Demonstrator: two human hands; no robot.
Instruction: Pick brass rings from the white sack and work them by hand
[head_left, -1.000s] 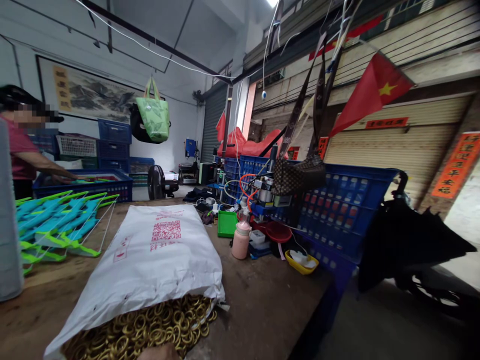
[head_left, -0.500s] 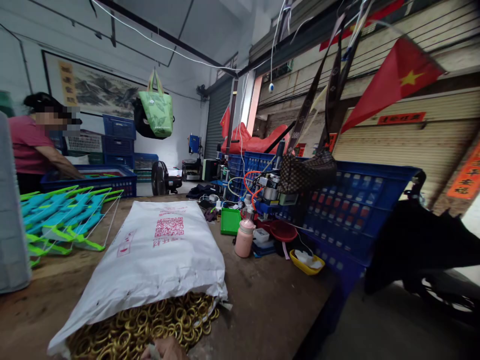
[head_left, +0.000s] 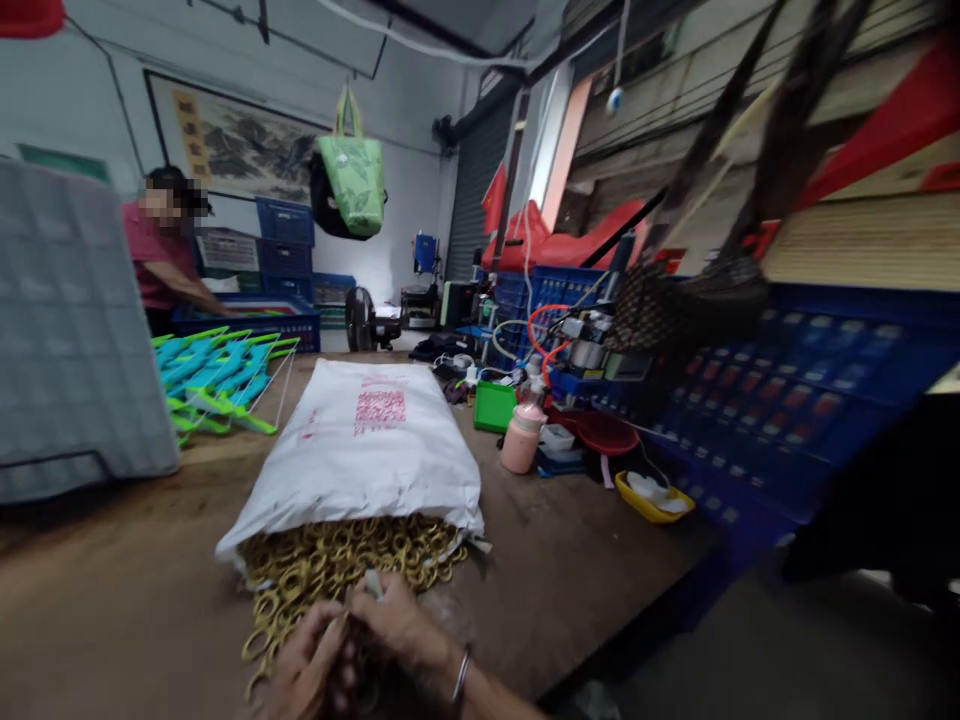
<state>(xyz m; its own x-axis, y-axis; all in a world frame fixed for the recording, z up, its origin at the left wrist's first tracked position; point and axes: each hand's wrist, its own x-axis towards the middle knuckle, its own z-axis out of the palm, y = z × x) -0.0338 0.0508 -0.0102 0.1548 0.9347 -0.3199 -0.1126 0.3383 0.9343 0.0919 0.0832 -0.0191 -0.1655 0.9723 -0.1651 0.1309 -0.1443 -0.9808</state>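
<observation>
A white sack [head_left: 360, 450] lies on the brown worktable [head_left: 112, 600], and several brass rings [head_left: 337, 560] spill out of its open near end. My hands are together at the near edge of that pile. The fingers of my left hand [head_left: 300, 668] are curled among the rings. My right hand [head_left: 397, 628], with a bangle on its wrist, is closed too, and a small pale piece sticks up from its fingers. What either hand grips is blurred.
A grey crate [head_left: 75, 330] stands at the left, with teal and green hangers [head_left: 217, 380] behind it. A person in a red top [head_left: 169, 265] works at a blue crate at the back. A pink bottle [head_left: 523, 438], green box [head_left: 495, 407], yellow dish [head_left: 651, 497] and blue crates [head_left: 787, 400] line the right.
The view has tipped down and swung right. Both my hands have come into sight at the ring pile; before, only a sliver of one hand showed at the bottom edge.
</observation>
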